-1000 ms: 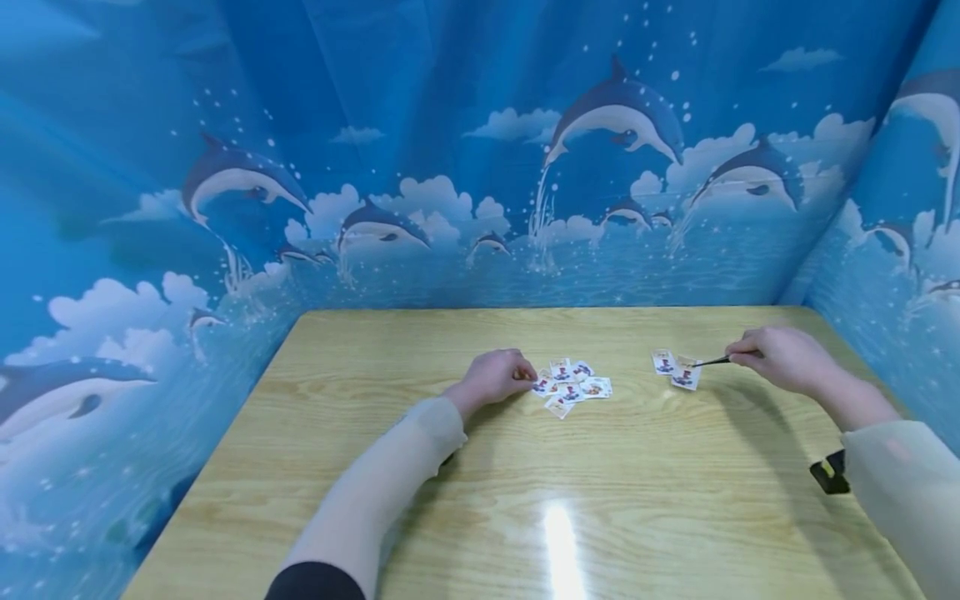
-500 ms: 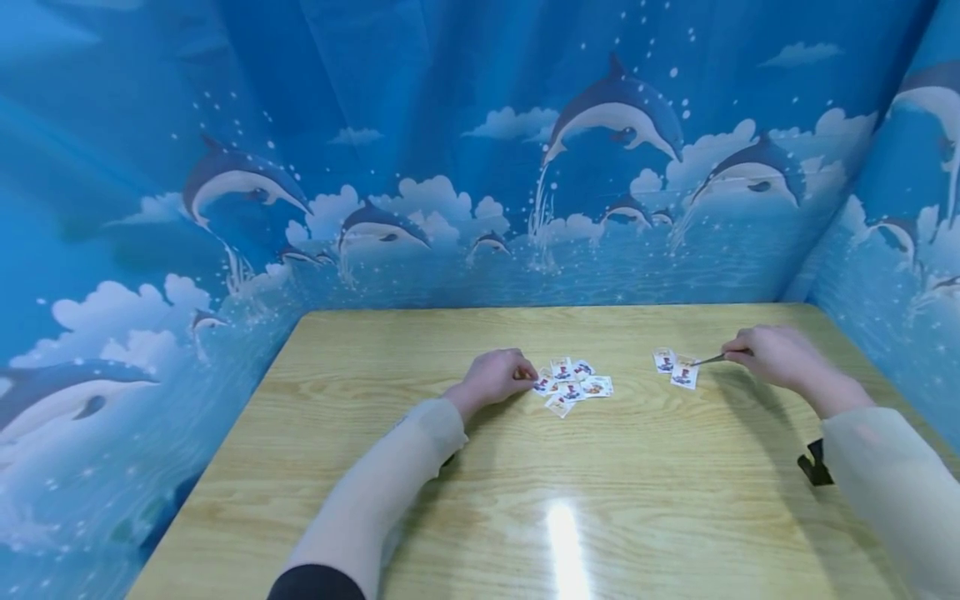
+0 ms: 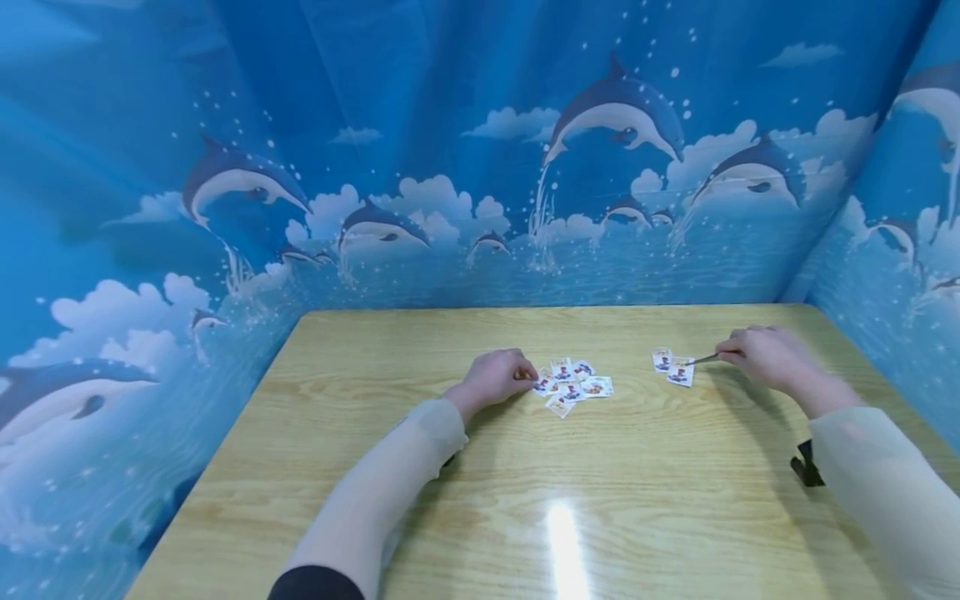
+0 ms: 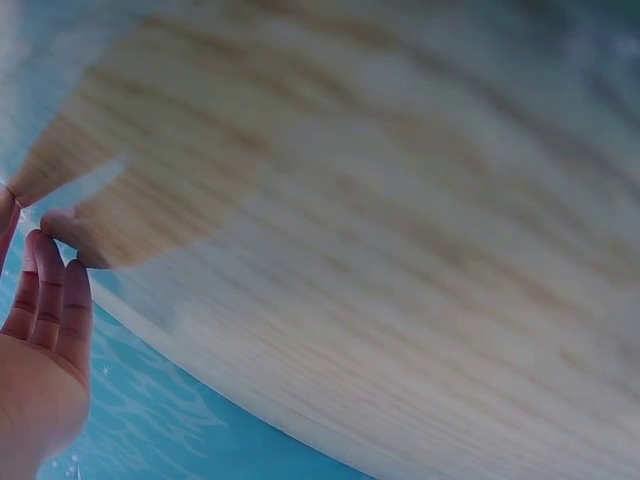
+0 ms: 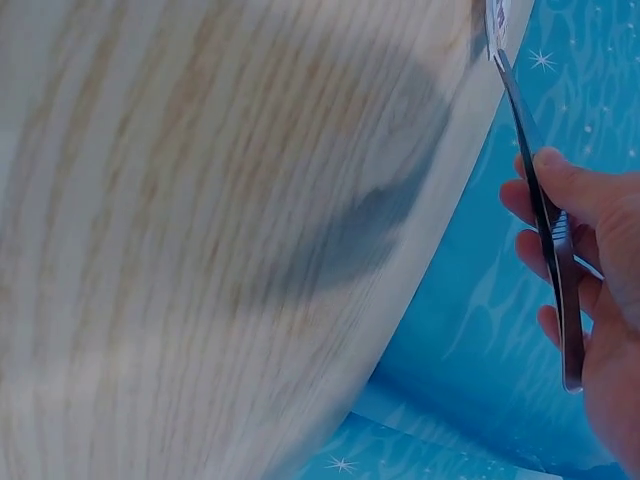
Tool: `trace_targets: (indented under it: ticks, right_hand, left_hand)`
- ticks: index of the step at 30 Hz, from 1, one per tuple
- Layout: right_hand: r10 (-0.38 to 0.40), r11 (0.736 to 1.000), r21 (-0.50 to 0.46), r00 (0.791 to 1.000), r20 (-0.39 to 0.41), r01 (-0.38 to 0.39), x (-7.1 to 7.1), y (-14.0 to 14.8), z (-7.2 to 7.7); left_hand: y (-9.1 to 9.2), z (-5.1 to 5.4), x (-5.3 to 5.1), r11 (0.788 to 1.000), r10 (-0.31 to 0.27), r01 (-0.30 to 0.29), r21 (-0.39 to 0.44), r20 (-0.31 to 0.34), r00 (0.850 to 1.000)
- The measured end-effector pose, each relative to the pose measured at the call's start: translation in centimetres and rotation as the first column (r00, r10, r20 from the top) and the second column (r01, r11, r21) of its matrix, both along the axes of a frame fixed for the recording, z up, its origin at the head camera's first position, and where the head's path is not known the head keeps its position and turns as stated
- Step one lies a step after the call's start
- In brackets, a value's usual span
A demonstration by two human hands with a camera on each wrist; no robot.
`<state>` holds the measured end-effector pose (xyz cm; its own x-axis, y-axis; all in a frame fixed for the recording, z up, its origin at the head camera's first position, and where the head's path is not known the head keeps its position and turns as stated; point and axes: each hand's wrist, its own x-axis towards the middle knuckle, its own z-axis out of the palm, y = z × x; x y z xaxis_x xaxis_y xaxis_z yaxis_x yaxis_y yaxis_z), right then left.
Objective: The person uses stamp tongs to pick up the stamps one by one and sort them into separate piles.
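My right hand (image 3: 768,360) grips a pair of metal tweezers (image 5: 549,215) between thumb and fingers. At the tweezers' tips is a small white picture card (image 3: 680,374) with a cartoon print. Its upper left corner meets another small card (image 3: 662,359); which one lies on top is hard to tell. My left hand (image 3: 495,375) rests at the left edge of a cluster of overlapping picture cards (image 3: 572,392), fingertips touching or just beside the leftmost card. In the left wrist view its visible fingers are nearly straight. Its thumb and index finger are mostly out of that view.
A wood-grain table (image 3: 480,500) spans the work area, with a bright light reflection near its front. A blue dolphin-print curtain (image 3: 450,167) rises behind the table and along its sides. The wrist views show the table edge close to both hands.
My right hand has shifted slightly left, and the card at the tweezers' tips has moved left with it. The left hand and the card cluster have stayed in place.
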<state>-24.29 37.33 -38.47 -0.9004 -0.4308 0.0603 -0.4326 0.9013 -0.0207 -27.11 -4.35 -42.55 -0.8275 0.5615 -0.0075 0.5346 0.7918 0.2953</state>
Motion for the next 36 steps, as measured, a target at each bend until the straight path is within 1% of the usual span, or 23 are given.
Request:
trace_targets:
  ticks: [6,13,18,23,27,31,36]
  right_hand:
    - [-0.027,1.0,-0.005,1.0,0.001,0.027,-0.1,-0.4,-0.1]
    - [-0.053,0.998,-0.016,0.998,0.016,0.053,-0.1,0.1,-0.3]
    - [-0.045,0.998,-0.047,0.999,0.024,0.046,0.1,0.7,-0.3]
    - [-0.038,0.996,-0.076,0.999,0.019,0.04,0.4,0.5,0.2]
    - [-0.035,0.995,-0.092,0.999,0.02,0.036,0.6,-0.7,1.0]
    - [-0.02,0.995,-0.101,1.0,0.01,0.021,0.7,-2.7,1.8]
    - [0.031,0.991,-0.13,0.999,-0.029,-0.035,0.7,-5.5,2.1]
  left_hand:
    - [0.0,0.0,0.0,1.0,-0.005,0.005,0.004,-0.003,1.0]
    - [0.1,0.0,0.0,1.0,-0.002,0.002,0.008,0.006,1.0]
    - [0.0,0.0,0.0,1.0,-0.004,0.004,0.015,0.006,1.0]
    - [0.0,-0.1,-0.1,1.0,-0.006,0.006,0.012,0.006,1.0]
    - [0.0,0.0,-0.2,1.0,-0.003,0.002,0.017,0.01,1.0]
    - [0.0,-0.1,-0.2,1.0,-0.003,0.003,0.013,0.002,1.0]
    - [0.1,-0.2,-0.1,1.0,-0.001,0.001,0.01,0.001,1.0]
